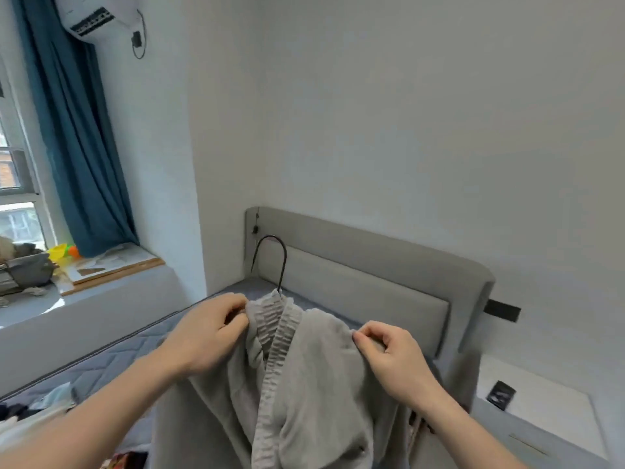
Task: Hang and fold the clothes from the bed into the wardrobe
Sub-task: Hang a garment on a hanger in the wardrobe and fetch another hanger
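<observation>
Fingers (pixel 236 313) of our left hand (pixel 206 336) and right hand (pixel 389 353) pinch the grey garment (pixel 304 384) onto its hanger (pixel 274 262), above the bed (pixel 101 360) at six o'clock; next, we judge, carrying it to the wardrobe.

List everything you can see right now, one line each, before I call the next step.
Garment: one, grey, ribbed front trim, held up over the bed.
Hanger: one, dark hook showing above the garment's collar; the rest hidden.
Bed: one, grey-blue quilted mattress, grey padded headboard.
Other clothes: small pile, mixed colours, lower left on the bed.
Curtain: one, teal, by the window.
Air conditioner: one, white, upper left wall.
Windowsill clutter: grey bag, yellow and orange items.
Left hand: pinches the collar's left side.
Right hand: pinches the right shoulder.
</observation>
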The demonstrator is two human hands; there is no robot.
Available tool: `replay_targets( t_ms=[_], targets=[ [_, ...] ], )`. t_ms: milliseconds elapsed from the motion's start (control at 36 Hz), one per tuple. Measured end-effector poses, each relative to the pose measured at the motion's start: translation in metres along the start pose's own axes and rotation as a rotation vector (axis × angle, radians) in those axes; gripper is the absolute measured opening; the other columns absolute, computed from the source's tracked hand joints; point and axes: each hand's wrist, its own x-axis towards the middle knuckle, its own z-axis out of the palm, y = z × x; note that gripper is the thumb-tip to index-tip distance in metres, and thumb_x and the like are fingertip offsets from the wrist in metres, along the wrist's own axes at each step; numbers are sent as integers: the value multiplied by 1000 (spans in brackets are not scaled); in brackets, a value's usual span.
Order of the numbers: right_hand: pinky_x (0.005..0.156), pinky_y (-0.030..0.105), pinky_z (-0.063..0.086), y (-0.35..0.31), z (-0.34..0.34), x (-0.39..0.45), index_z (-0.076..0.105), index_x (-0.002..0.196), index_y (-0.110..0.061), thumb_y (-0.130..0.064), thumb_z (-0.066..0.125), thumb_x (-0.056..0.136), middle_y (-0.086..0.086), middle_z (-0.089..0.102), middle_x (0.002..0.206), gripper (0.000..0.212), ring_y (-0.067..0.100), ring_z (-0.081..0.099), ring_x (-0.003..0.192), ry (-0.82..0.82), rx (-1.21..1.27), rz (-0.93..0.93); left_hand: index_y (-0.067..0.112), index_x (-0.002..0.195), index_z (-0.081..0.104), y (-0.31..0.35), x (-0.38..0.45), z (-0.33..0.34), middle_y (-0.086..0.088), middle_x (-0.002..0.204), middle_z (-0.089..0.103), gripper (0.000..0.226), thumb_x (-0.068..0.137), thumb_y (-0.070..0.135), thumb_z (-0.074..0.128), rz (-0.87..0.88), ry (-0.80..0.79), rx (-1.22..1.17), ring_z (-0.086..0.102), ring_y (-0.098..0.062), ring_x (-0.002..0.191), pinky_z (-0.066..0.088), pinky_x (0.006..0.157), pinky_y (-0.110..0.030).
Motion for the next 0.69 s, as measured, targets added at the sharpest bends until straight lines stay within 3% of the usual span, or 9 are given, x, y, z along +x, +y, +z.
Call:
replay_targets(
  t_ms=[83, 139, 222, 306, 417, 500, 694],
  targets=[
    [72, 33, 49, 36, -51, -16, 66, 73, -24, -36, 64, 96, -12, 68, 71, 26, 7, 64, 74, 96, -14, 88, 40, 102, 60, 47, 32, 40, 21, 99, 65, 26, 80, 43, 45, 39, -14, -127, 62, -1, 93, 53, 84, -39],
    [70, 33, 51, 58, -82, -26, 67, 73, -24, -38, 63, 96, -12, 69, 72, 27, 7, 65, 74, 154, -35, 135, 43, 108, 59, 82, 47, 72, 24, 105, 63, 32, 79, 54, 50, 106, -13, -142, 57, 1, 102, 49, 89, -36],
    [68, 33, 52, 90, -122, -42, 67, 73, -25, -41, 62, 96, -14, 69, 72, 28, 5, 65, 74, 242, -64, 203, 44, 122, 54, 135, 62, 127, 27, 113, 57, 66, 69, 83, 56, 171, -16, -127, 49, 0, 107, 41, 92, -29],
    [64, 28, 50, 117, -153, -59, 66, 71, -28, -41, 62, 95, -17, 69, 71, 28, 3, 64, 74, 311, -107, 249, 35, 125, 57, 185, 76, 182, 18, 114, 59, 89, 58, 93, 62, 190, -17, -154, 53, -10, 110, 45, 97, -36],
    [67, 35, 52, 146, -190, -80, 63, 69, -28, -42, 62, 94, -13, 68, 70, 29, 6, 63, 72, 385, -168, 366, 27, 106, 64, 244, 96, 247, 10, 99, 62, 67, 64, 78, 73, 198, -4, -197, 57, -17, 101, 48, 91, -42],
    [72, 39, 52, 168, -219, -98, 63, 71, -24, -42, 61, 94, -10, 68, 71, 30, 10, 63, 74, 454, -194, 468, 28, 85, 59, 281, 111, 289, 8, 82, 61, 42, 73, 64, 77, 282, -43, -251, 58, -22, 87, 47, 80, -43],
    [71, 33, 48, 218, -279, -144, 62, 72, -24, -40, 63, 94, -16, 65, 71, 27, 9, 63, 76, 616, -264, 692, 27, 75, 54, 367, 132, 374, 10, 74, 58, 31, 82, 47, 77, 500, -221, -427, 53, -14, 76, 49, 75, -46]
  ],
)
